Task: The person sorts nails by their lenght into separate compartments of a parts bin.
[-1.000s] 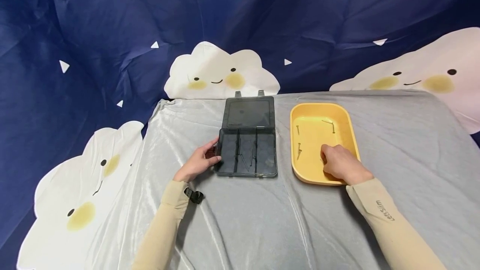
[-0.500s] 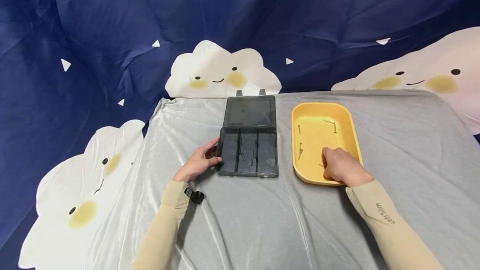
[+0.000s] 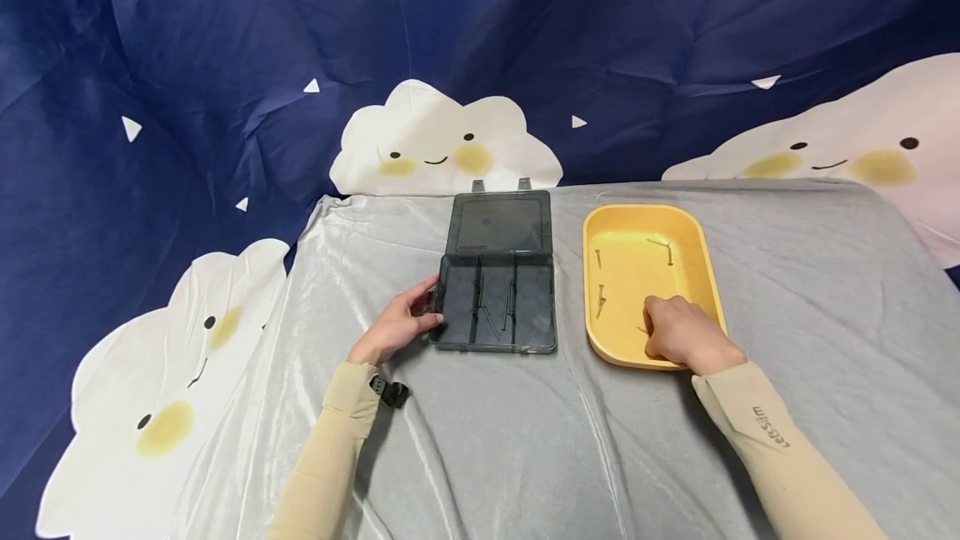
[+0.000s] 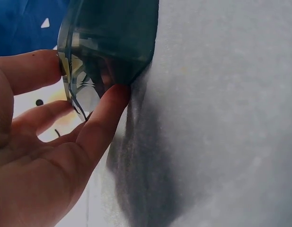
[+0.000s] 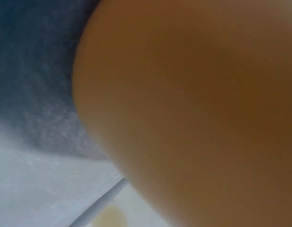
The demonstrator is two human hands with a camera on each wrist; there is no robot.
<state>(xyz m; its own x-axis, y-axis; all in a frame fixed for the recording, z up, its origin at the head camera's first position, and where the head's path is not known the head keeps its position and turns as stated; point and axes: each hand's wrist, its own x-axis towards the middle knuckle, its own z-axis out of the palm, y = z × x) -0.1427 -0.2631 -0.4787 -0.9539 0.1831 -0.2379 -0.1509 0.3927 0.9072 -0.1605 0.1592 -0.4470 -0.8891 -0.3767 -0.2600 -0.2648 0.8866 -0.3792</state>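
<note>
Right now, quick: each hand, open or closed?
Left hand: holding the dark box by its side.
Right hand: down in the yellow tray; grip hidden, can't tell.

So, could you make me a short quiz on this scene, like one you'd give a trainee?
1. True or false: the lid of the dark box is open.
2. Where is the right hand? A) at the lid; B) in the yellow tray; C) on the black strap.
3. Fill in: the left hand touches the dark box, which two dividers split into ___ compartments.

Key: 1. True. 2. B. 3. Three.
</note>
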